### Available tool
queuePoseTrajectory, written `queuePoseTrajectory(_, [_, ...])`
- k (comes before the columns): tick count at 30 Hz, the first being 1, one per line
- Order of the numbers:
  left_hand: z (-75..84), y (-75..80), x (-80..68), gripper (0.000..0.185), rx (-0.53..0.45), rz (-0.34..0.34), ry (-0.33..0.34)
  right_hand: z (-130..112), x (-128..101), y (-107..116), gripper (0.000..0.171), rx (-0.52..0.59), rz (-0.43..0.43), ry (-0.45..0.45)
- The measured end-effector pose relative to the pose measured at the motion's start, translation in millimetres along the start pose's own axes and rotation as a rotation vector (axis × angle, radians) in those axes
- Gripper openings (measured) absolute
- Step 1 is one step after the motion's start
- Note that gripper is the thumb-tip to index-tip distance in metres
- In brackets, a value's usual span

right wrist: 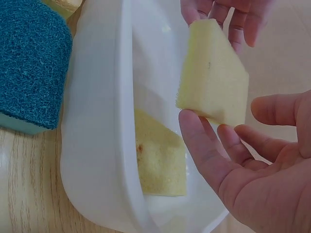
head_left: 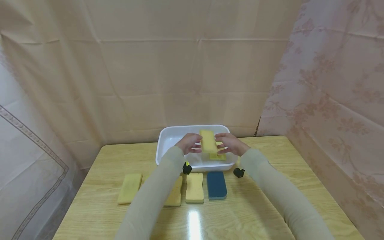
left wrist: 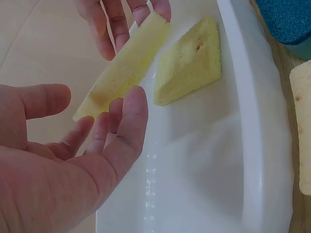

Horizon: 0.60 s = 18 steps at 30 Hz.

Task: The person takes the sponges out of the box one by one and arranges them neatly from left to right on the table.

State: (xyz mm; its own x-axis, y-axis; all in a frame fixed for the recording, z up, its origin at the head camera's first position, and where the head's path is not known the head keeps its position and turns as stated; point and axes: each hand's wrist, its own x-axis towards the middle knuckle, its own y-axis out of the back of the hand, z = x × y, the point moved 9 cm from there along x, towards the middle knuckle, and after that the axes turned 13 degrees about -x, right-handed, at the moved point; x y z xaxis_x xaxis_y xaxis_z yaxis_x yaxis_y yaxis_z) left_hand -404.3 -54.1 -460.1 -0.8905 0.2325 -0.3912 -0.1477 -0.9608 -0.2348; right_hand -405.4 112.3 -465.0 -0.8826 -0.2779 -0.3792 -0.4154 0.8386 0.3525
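A yellow sponge (head_left: 208, 141) is held up over the white plastic tub (head_left: 168, 131), supported between the fingertips of both hands. My left hand (head_left: 189, 143) touches one end of it with relaxed fingers, its thumb standing apart from the sponge (left wrist: 127, 65). At the opposite end, fingertips of my right hand (head_left: 231, 144) lie against the sponge's edge (right wrist: 216, 73), the thumb likewise off it. Beneath, a second yellow sponge (right wrist: 160, 158) with a small brown spot lies on the tub's floor, partly covered by the raised one in the head view.
In front of the tub, a dark blue scouring sponge (head_left: 216, 185) and a pale wavy-sided sponge (head_left: 194, 187) lie on the wooden table (head_left: 240, 213). Further left are another sponge (head_left: 175, 193), partly behind my left sleeve, and a flat yellow one (head_left: 130, 188). A curtain (head_left: 192, 73) hangs behind.
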Motion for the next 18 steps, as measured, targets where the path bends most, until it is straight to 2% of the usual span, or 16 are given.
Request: queuePoseTrajectory(18, [2.8,-0.2,-4.9,0.044,0.025,-0.010,0.008,1.5,-0.7,-1.4,0.055,0.024,0.014,-0.012])
